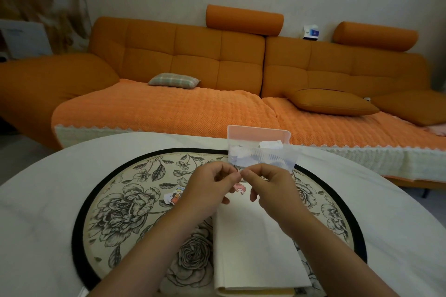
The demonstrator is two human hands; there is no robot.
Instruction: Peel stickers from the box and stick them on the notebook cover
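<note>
Pinching tiny paper piece between left hand and right hand | white rectangular notebook cover beneath both, lengthwise toward person

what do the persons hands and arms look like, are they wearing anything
The left hand and right hand are bare, and so are the forearms down to the bottom edge of the picture. No sleeves, gloves, rings, watch or bracelets show.

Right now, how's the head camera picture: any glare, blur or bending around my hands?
Head view: dim, warm light, no glare; wide-angle bending curves the sofa and table edge; left hand and right hand look sharp, yet the tiny piece pinched between them is too small to identify.
</note>
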